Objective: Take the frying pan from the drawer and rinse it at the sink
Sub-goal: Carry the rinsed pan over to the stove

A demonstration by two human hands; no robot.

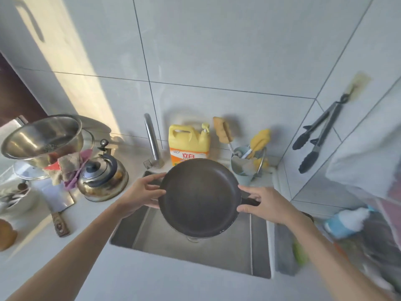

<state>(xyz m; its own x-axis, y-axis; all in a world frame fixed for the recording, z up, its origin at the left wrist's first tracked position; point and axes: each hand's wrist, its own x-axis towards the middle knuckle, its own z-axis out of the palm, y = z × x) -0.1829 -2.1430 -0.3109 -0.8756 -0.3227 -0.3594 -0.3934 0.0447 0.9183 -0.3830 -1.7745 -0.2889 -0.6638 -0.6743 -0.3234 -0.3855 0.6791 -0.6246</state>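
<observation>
A dark round frying pan (198,197) hangs over the steel sink (259,242), tilted with its inside facing me. My left hand (141,193) grips the pan's left rim. My right hand (263,203) holds the right side where the short dark handle joins the rim. The steel faucet (152,141) rises behind the sink's left corner, and I see no water running. The pan hides the sink's drain.
A yellow dish soap jug (188,141) stands behind the pan, a utensil holder with brushes (248,164) to its right. A steel kettle (103,178), rags, a steel bowl (42,139) and a cleaver (57,203) crowd the left counter. Black tongs (315,135) hang on the right wall.
</observation>
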